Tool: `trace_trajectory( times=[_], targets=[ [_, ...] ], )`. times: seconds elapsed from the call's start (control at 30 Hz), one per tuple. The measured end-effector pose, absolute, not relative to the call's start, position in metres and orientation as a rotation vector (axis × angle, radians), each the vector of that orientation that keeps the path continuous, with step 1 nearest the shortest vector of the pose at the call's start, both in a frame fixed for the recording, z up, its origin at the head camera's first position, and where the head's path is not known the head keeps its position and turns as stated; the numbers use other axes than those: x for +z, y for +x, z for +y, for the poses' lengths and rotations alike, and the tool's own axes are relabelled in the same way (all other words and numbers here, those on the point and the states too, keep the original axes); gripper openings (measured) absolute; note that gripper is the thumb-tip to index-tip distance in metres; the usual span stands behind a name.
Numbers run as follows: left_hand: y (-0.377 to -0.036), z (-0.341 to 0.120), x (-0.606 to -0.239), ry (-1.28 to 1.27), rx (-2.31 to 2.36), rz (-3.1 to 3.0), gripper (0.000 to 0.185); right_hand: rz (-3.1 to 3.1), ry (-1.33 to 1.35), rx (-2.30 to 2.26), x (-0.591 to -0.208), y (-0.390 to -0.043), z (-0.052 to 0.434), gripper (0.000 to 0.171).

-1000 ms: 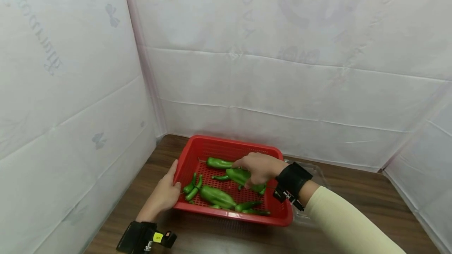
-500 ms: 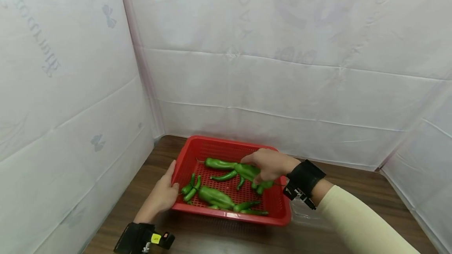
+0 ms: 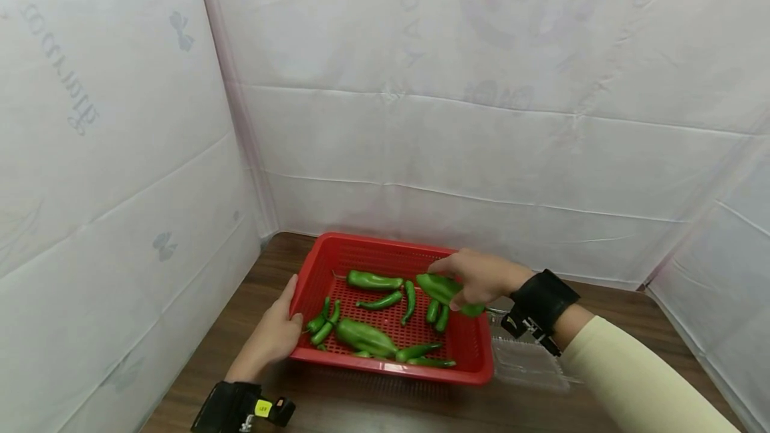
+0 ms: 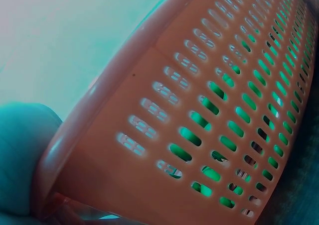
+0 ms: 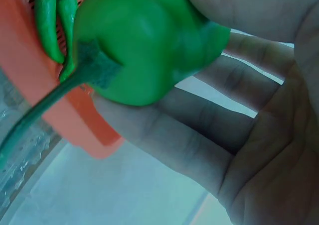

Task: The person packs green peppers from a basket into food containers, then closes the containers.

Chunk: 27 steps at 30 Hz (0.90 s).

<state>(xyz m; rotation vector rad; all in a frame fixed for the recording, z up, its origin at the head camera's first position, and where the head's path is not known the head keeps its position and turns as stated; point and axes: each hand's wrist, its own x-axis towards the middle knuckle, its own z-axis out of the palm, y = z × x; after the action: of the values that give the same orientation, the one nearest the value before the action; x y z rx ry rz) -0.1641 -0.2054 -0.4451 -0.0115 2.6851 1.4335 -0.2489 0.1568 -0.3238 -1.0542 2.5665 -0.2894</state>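
Observation:
A red perforated plastic basket (image 3: 385,366) stands on the wooden table, holding several green peppers. At its left end my left hand (image 3: 272,329) grips the rim, thumb over the top edge; in the left wrist view the slotted wall (image 4: 149,110) fills most of the picture. My right hand (image 3: 486,276) holds a large green pepper (image 3: 438,287) over the basket's right side. Its long stem (image 5: 47,103) points away from the palm in the right wrist view, with thumb and fingers around the body. Inside lie another large pepper (image 3: 363,335), a longer one (image 3: 374,280) and slim green chillies (image 3: 380,301).
Right of the basket, partly under my right arm, lies a clear plastic container (image 3: 529,358). White printed sheeting (image 3: 481,152) walls the dark wooden table (image 3: 637,339) at the back and both sides.
My right hand has lifted the large pepper and carried it rightward to the basket's right rim, uncovering small chillies beneath. The left hand keeps its grip on the basket.

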Motion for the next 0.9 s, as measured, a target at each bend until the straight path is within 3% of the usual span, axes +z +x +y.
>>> trace_trajectory(
  times=[0.9],
  targets=[
    [-0.166,-0.205,-0.445,-0.015,1.426,2.68,0.073,2.628,-1.005,-0.303,-0.308,-0.248,0.216,0.058]
  ],
)
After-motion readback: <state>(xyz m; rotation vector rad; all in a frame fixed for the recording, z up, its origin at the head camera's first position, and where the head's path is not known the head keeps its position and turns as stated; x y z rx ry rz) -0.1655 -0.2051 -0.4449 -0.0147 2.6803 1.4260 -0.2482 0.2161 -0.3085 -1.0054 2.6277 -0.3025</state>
